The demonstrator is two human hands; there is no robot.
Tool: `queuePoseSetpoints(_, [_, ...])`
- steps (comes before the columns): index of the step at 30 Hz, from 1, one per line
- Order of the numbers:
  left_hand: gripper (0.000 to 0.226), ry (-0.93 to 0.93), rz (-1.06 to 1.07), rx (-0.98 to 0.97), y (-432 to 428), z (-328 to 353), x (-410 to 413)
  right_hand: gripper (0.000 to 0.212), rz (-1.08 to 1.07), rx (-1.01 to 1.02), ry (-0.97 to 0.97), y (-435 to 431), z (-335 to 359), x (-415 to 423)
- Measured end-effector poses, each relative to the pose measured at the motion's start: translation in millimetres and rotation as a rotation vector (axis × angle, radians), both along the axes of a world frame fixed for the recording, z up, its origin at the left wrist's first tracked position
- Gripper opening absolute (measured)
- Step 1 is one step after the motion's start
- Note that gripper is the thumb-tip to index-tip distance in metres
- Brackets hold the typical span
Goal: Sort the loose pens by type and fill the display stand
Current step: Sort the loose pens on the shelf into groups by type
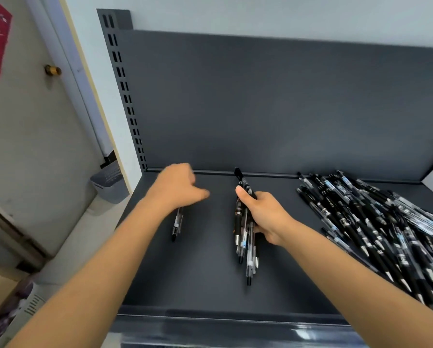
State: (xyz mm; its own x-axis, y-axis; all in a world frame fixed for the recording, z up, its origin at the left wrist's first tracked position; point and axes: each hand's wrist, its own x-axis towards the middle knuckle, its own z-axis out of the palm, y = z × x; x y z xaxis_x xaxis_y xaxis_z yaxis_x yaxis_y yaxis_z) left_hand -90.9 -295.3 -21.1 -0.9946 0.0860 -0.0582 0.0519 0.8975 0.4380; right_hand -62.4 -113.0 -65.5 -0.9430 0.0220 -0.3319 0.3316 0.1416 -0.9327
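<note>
Two hands over a dark shelf of pens.
Left hand is blurred, fingers curled; its hold cannot be told, and one pen lies below its wrist. Right hand clasps a bundle; right of it lies the pile, print unreadable.

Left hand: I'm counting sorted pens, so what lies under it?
One clear pen on the shelf shows beneath the left hand; its upper end is covered. More could be hidden.

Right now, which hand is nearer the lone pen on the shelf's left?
Left. The left hand is over the pen, covering its far end; the right hand is off to the pen's right, gripping a bundle of pens.
</note>
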Motion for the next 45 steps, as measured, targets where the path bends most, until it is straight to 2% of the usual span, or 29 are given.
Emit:
queuePoseSetpoints(1, [0.034,-0.051,-0.039,0.169,13,0,4,0.038,-0.005,0.003,0.012,1,0,0])
queuePoseSetpoints(2, [0.035,-0.181,-0.081,0.325,26,-3,8,0.039,-0.012,-0.006,0.016,1,1,0])
queuePoseSetpoints(4, [0.033,-0.44,-0.16,0.445,49,-10,12,0.04,-0.026,-0.039,0.005,4,2,2])
queuePoseSetpoints(5, [0.032,-0.502,-0.177,0.479,55,-15,11,0.039,-0.034,-0.041,0.001,6,2,3])
queuePoseSetpoints(9, [0.023,-0.515,-0.124,0.695,58,-21,6,0.036,-0.093,-0.076,0.0,20,5,6])
queuePoseSetpoints(11, [0.019,-0.418,-0.068,0.638,59,-21,4,0.036,-0.118,-0.088,-0.007,27,7,7])
queuePoseSetpoints(15, [0.03,-0.232,-0.122,0.124,71,-19,9,0.039,-0.171,-0.168,-0.016,37,7,12])
queuePoseSetpoints(17, [0.035,-0.08,-0.113,0.013,79,-17,14,0.039,-0.182,-0.197,-0.009,39,6,14])
queuePoseSetpoints(19, [0.039,-0.029,-0.123,0.115,86,-14,20,0.039,-0.205,-0.219,0.0,38,5,13])
queuePoseSetpoints(23, [0.033,-0.392,-0.198,0.563,90,-8,35,0.043,-0.249,-0.28,0.008,30,12,11])
queuePoseSetpoints(25, [0.029,-0.413,-0.163,0.679,83,-5,39,0.043,-0.226,-0.323,-0.01,25,15,9])
queuePoseSetpoints(27, [0.027,-0.36,-0.122,0.613,72,-1,41,0.044,-0.171,-0.299,-0.016,16,15,7])
queuePoseSetpoints(31, [0.027,-0.122,-0.131,0.263,47,3,48,0.048,-0.1,-0.181,0.025,-14,9,0])
queuePoseSetpoints(33, [0.029,-0.051,-0.138,0.176,34,1,46,0.048,-0.108,-0.108,0.054,-32,5,-2])
queuePoseSetpoints(36, [0.026,0.014,-0.133,0.13,9,-5,39,0.04,-0.128,-0.045,0.112,-58,0,-2])
queuePoseSetpoints(41, [0.021,-0.003,0.018,0.3,-47,-12,12,0.027,-0.169,-0.068,0.148,-87,5,-2])
queuePoseSetpoints(45, [0.028,-0.137,-0.007,0.153,-65,-28,-6,0.022,-0.189,-0.168,0.104,-103,5,-1])
